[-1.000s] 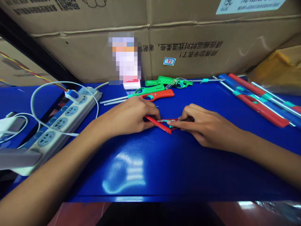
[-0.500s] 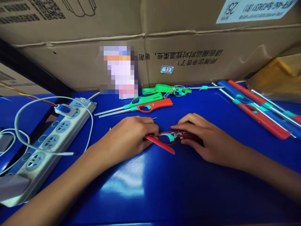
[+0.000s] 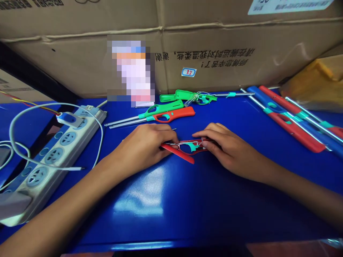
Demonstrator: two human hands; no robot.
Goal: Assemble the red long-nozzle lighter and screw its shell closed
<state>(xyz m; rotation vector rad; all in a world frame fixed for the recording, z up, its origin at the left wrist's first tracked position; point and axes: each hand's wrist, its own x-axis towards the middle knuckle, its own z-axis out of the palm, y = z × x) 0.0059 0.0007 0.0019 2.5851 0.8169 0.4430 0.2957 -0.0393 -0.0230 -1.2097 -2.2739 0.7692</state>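
Observation:
A red stick lighter [image 3: 184, 145] lies opened between my hands, its teal trigger [image 3: 192, 146] and thin white wire showing. My left hand [image 3: 150, 141] is closed around its front end. A loose red shell half [image 3: 180, 153] slants out from under those fingers. On the handle end, my right hand [image 3: 226, 144] grips the lighter with thumb and index finger over the inner parts; the palm hides the rest of the handle. Behind the hands lie a green lighter [image 3: 166, 108] and an orange-red lighter [image 3: 178, 113], side by side.
An opened green lighter [image 3: 187, 95] lies at the back with its parts. Several red and blue lighters [image 3: 297, 134] are piled at right. A power strip [image 3: 50, 160] with a white cable [image 3: 61, 167] runs along the left. A cardboard box [image 3: 214, 39] stands behind the blue table [image 3: 171, 210].
The scene sits slightly higher in view. My right thumb and index finger have come closer together over the lighter's inside. My left hand keeps its grip.

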